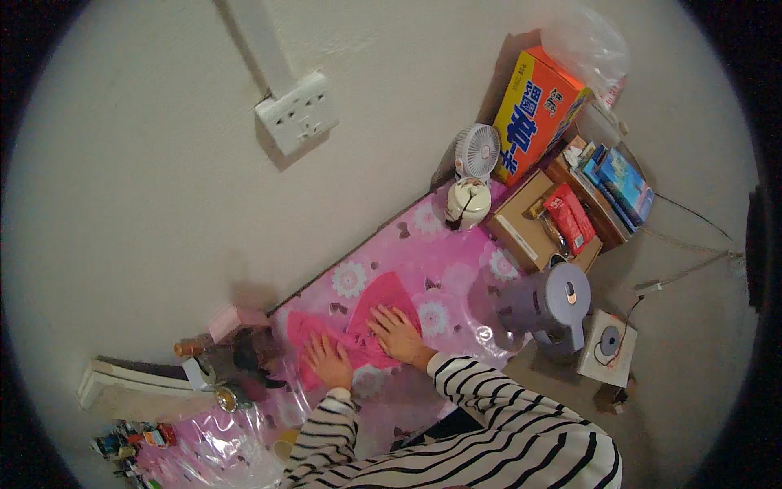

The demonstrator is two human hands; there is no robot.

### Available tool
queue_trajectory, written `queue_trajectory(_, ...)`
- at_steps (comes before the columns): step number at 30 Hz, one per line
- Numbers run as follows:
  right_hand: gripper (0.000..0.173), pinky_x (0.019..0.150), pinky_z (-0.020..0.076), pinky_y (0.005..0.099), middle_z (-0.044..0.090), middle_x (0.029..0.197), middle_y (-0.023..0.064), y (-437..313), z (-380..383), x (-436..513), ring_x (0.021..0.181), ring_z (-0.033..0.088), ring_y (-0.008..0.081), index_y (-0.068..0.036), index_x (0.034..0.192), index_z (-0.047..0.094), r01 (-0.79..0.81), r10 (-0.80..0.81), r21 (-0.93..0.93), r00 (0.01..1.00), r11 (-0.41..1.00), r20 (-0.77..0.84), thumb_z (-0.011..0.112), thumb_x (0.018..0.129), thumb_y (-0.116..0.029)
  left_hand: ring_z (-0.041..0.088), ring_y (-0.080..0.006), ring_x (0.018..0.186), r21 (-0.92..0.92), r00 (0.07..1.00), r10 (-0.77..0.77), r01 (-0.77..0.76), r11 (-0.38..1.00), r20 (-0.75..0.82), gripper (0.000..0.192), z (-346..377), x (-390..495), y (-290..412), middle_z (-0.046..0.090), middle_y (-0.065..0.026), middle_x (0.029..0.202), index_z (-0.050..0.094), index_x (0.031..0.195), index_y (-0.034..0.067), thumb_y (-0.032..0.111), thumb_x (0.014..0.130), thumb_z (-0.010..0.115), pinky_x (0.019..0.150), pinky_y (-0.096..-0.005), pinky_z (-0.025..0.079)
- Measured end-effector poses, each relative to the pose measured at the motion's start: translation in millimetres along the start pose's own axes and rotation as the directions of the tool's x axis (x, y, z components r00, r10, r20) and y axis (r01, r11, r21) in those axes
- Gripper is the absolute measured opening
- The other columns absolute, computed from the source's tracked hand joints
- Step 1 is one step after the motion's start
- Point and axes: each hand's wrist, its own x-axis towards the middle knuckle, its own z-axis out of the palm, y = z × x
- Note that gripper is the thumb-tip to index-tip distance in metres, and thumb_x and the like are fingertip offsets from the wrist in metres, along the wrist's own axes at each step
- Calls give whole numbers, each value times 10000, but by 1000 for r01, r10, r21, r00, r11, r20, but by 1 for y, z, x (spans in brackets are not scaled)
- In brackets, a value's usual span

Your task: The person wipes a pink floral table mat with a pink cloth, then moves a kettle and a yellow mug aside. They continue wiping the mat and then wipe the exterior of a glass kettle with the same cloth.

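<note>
A bright pink cloth (385,296) lies spread, with creases at its middle, on a pink flower-patterned table cover (391,250). My left hand (330,362) rests palm down on its left part, fingers somewhat apart. On the right part, my right hand (397,335) is also laid flat with the fingers spread. Neither hand grips the cloth; both press or rest on top of it. Parts of the fabric are hidden under my palms. Black-and-white striped sleeves (489,391) cover both my arms.
A lilac electric kettle (537,299) stands at the table's right edge. Behind it are a cardboard box (513,226) with a red packet (571,219), a cream lidded container (468,203), a small fan (478,151) and an orange-yellow carton (537,110). Bottles and a pink box (237,323) crowd the left.
</note>
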Motion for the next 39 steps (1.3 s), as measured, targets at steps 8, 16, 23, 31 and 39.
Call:
queue_trajectory(8, 451, 1221, 283, 541, 518, 1554, 104, 110, -30, 83, 1475, 414, 336, -192, 1433, 613, -101, 61, -194, 978, 976, -197, 578, 994, -287, 290, -409, 1548, 61, 988, 127, -122, 991, -92, 547, 37, 45, 46, 373, -172, 1655, 548, 1484, 73, 378, 1029, 544, 1224, -673, 190)
queue_trajectory(16, 467, 1230, 262, 547, 481, 1584, 116, 128, -74, -32, 1497, 379, 346, -159, 1450, 593, -504, 466, -69, 836, 861, -291, 613, 990, -238, 310, -371, 1548, -162, 818, 557, -536, 828, 143, 526, 43, -12, 177, 442, -94, 1628, 571, 1484, 118, 377, 1027, 547, 1233, -656, 184)
queue_trajectory(23, 459, 1226, 256, 546, 487, 1571, 140, 155, -59, 46, 1478, 392, 371, -145, 1417, 615, -482, 437, -17, 808, 876, -396, 622, 960, -188, 311, -385, 1542, -15, 956, 290, -290, 957, 50, 505, 33, 28, 128, 429, -102, 1636, 583, 1476, 143, 371, 1026, 559, 1224, -664, 198)
queue_trajectory(31, 470, 1238, 253, 552, 482, 1579, 133, 102, -30, 70, 1493, 386, 360, -134, 1385, 634, -179, 176, -1, 968, 984, -177, 656, 925, -231, 290, -401, 1547, 4, 987, 157, -157, 988, -13, 546, 33, 50, 98, 386, -118, 1657, 511, 1535, 153, 369, 1034, 542, 1238, -665, 168)
queue_trajectory(39, 422, 1231, 271, 548, 506, 1561, 119, 89, -53, 6, 1484, 397, 346, -161, 1352, 667, -212, 217, 89, 974, 973, -58, 659, 937, -234, 261, -427, 1551, 63, 963, 174, -191, 980, 205, 557, 11, -1, 60, 380, -166, 1648, 510, 1524, 111, 403, 1049, 510, 1256, -649, 137)
